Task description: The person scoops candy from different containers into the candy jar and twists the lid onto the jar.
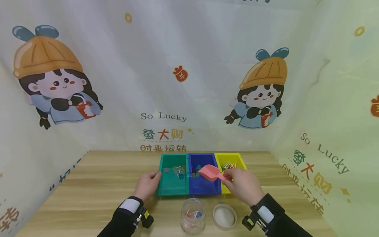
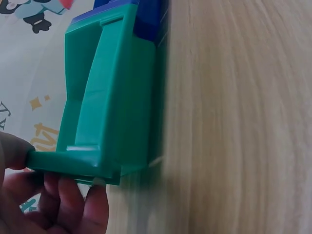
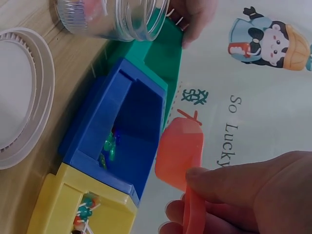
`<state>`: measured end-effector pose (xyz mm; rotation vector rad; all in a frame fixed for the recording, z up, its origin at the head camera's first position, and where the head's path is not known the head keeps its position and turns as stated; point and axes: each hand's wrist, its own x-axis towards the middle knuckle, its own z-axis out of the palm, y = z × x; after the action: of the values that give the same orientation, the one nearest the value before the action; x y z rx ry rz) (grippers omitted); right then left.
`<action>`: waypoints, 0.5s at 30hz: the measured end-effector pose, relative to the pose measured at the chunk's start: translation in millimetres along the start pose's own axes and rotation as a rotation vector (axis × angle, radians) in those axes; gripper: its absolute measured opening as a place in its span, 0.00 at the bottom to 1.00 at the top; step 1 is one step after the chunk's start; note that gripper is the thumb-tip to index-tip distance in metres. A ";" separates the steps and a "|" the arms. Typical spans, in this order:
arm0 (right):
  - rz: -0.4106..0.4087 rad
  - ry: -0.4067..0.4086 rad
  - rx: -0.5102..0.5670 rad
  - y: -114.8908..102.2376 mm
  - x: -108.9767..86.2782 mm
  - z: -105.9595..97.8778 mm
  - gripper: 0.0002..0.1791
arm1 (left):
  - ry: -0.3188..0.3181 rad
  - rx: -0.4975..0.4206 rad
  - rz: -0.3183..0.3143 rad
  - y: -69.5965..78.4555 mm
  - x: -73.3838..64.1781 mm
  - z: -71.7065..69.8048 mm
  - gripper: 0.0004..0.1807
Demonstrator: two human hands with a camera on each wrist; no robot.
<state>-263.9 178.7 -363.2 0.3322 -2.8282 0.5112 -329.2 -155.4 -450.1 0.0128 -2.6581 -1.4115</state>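
My right hand (image 1: 244, 186) pinches the handle of a pink scoop (image 1: 211, 172), its thumb on top. The scoop is over the blue bin (image 1: 205, 190), which has small green and blue translucent pieces in it. My left hand (image 1: 147, 185) grips the outer wall of the green bin (image 1: 173, 188), thumb at the rim and fingers below it in the left wrist view. Flat glassy pieces (image 1: 179, 170) lie in the green bin. Beyond the right hand, the yellow bin (image 3: 58, 202) contains small coloured balls on white sticks (image 3: 85, 210).
A clear jar (image 1: 193, 200) with some red, blue and white-sticked pieces stands in front of the bins. Beside it on the wooden table (image 1: 112, 177) lies a round white lid (image 1: 224, 216). A printed curtain (image 1: 207, 108) hangs behind and along both sides.
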 end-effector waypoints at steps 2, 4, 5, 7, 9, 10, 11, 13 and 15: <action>0.003 -0.012 -0.016 -1.0 3.2 0.6 0.07 | -0.009 0.000 0.000 0.6 1.2 -0.8 0.25; 0.003 -0.024 -0.037 -2.2 6.7 1.8 0.08 | -0.016 -0.004 -0.001 1.3 2.2 -1.8 0.25; 0.002 -0.031 -0.048 -2.9 8.4 2.3 0.09 | -0.017 -0.008 -0.004 1.4 2.7 -2.4 0.25; 0.000 -0.042 -0.068 -4.3 12.6 4.4 0.09 | -0.017 -0.011 -0.005 1.9 3.2 -3.4 0.25; -0.004 -0.050 -0.086 -5.9 17.2 7.7 0.09 | -0.011 -0.013 -0.005 1.5 3.3 -4.0 0.24; 0.002 -0.060 -0.090 -7.2 19.5 9.3 0.09 | -0.009 -0.012 -0.004 1.4 3.0 -4.1 0.24; 0.006 -0.069 -0.090 -8.7 22.0 10.9 0.09 | -0.005 -0.012 -0.004 1.0 2.7 -4.1 0.23; 0.018 -0.088 -0.095 -11.5 27.1 14.4 0.11 | 0.001 -0.011 -0.005 -0.1 2.1 -3.7 0.22; 0.035 -0.115 -0.107 -15.2 31.4 16.7 0.14 | 0.005 -0.011 -0.002 -1.3 1.7 -2.8 0.22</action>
<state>-292.8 153.0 -364.8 0.3008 -2.9635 0.3560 -330.6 -158.6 -449.5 0.0181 -2.6473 -1.4246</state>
